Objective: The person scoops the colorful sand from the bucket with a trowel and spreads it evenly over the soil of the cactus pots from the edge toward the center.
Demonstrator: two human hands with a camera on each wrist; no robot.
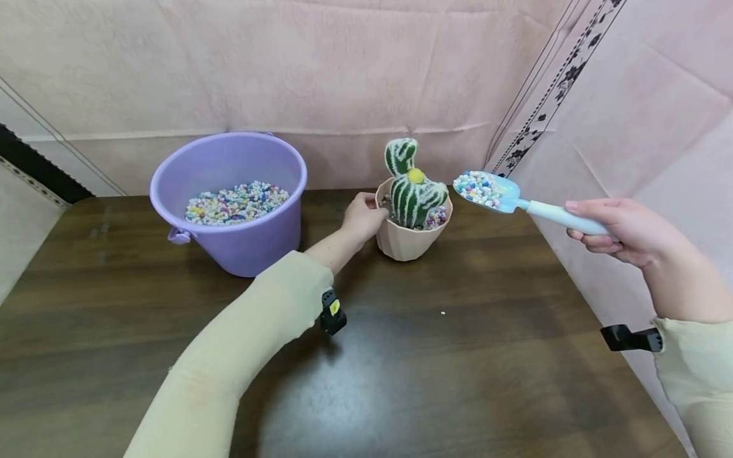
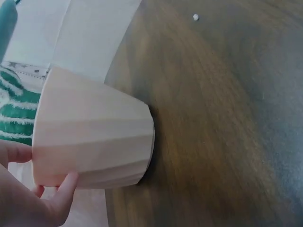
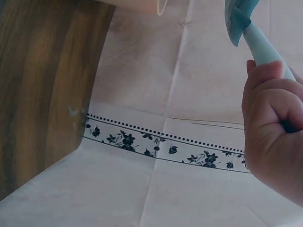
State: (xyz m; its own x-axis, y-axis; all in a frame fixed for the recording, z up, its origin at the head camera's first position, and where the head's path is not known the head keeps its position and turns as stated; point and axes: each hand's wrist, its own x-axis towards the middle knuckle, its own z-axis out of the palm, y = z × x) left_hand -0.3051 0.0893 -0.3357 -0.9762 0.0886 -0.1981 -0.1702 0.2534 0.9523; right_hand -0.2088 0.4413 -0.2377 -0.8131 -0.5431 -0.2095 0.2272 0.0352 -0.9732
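Note:
My left hand pinches the rim of a pale pink faceted pot at its left side. In the left wrist view, the thumb and fingers lie against the pot's wall. A green and white fuzzy cactus with a yellow tuft stands in the pot, among multicoloured pebbles. My right hand grips the handle of a light blue trowel, raised to the right of the pot. Small pastel pebbles fill the trowel's blade. Seen from the right wrist, curled fingers wrap the handle.
A purple bucket partly filled with pastel pebbles stands left of the pot. One stray white pebble lies on the dark wooden table. Pink patterned cloth hangs behind the table and along the right.

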